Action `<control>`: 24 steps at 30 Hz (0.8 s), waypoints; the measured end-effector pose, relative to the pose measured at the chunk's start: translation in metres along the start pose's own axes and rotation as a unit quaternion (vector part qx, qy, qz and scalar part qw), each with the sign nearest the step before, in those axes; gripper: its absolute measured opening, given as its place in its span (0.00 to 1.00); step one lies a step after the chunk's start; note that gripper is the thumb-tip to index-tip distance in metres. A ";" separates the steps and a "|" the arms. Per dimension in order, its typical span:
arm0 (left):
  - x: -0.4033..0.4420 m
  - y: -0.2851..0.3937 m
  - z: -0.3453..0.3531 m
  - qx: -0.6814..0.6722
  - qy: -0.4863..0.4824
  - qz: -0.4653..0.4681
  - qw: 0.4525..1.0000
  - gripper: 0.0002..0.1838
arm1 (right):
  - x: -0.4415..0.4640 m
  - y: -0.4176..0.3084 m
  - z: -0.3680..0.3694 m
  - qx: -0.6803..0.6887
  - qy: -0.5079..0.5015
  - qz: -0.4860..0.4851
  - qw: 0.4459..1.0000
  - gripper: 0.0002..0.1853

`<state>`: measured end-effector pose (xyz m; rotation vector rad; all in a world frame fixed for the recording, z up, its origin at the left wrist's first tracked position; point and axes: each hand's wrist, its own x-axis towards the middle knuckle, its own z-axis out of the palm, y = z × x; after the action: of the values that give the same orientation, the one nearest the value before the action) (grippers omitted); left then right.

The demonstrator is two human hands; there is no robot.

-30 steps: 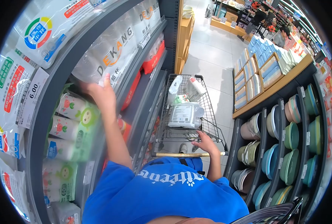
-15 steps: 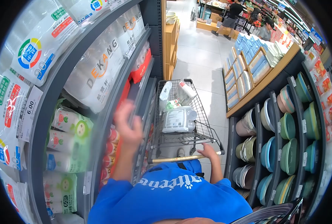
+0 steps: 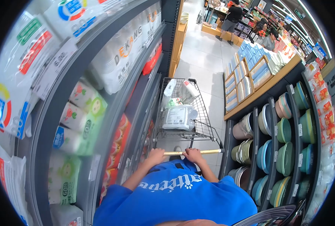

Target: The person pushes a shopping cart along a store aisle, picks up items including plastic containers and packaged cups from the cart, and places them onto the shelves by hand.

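Note:
My left hand [image 3: 157, 155] is wrapped round the left end of the pale shopping cart handle [image 3: 211, 151]. Closer to the middle of the same bar, my right hand [image 3: 192, 154] grips it too. Ahead of both hands is the dark wire shopping cart [image 3: 205, 126]. In its basket lies a clear-wrapped pack with a white label [image 3: 176, 118]. Beyond that are a small green-and-white package [image 3: 174, 101], a white plastic-wrapped item [image 3: 169, 87] and a clear pack with a red part [image 3: 190, 88].
Shelves with bagged plastic cups [image 3: 124, 56] and green paper-cup packs [image 3: 88, 116] run close along my left. To the right stand racks of plastic bowls [image 3: 284, 152] and a wooden display of folded blue cloths [image 3: 250, 52]. Farther up the tiled aisle stands a person [image 3: 233, 19].
My left hand has come down from beside the left shelf onto the cart handle. My right hand has shifted left along the bar. The view has turned slightly.

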<state>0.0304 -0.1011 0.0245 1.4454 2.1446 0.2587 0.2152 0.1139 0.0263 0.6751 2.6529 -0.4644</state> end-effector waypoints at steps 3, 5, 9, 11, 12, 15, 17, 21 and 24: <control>-0.016 -0.001 0.009 0.015 0.063 0.023 0.998 0.19 | -0.013 -0.005 0.009 0.002 0.028 -0.006 1.000 0.24; -0.024 -0.007 0.009 0.019 0.072 0.022 0.997 0.18 | -0.023 -0.011 0.023 0.027 0.075 -0.003 0.997 0.23; -0.040 0.001 0.029 0.019 0.071 0.005 0.997 0.17 | -0.059 -0.024 0.047 0.005 0.176 0.016 0.984 0.24; -0.051 -0.001 0.040 0.029 0.078 0.001 0.997 0.16 | -0.076 -0.028 0.064 0.014 0.222 0.034 0.974 0.25; -0.058 -0.001 0.039 0.029 0.087 0.001 0.996 0.15 | -0.081 -0.027 0.069 0.017 0.248 0.040 0.968 0.25; -0.075 0.001 0.044 0.033 0.110 -0.002 0.993 0.12 | -0.105 -0.006 0.077 0.027 0.273 0.065 0.960 0.27; -0.082 -0.004 0.051 0.041 0.123 -0.008 0.991 0.11 | -0.126 0.016 0.078 0.029 0.283 0.088 0.955 0.26; -0.099 -0.005 0.051 0.043 0.146 -0.040 0.988 0.10 | -0.146 0.074 0.086 0.043 0.285 0.095 0.953 0.19; -0.110 -0.007 0.064 0.025 0.168 -0.070 0.983 0.08 | -0.158 0.072 0.100 0.051 0.266 0.069 0.960 0.24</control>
<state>0.0900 -0.2119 0.0038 1.3462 2.5272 0.4243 0.4080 0.0725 -0.0116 1.1478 3.0584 -0.4294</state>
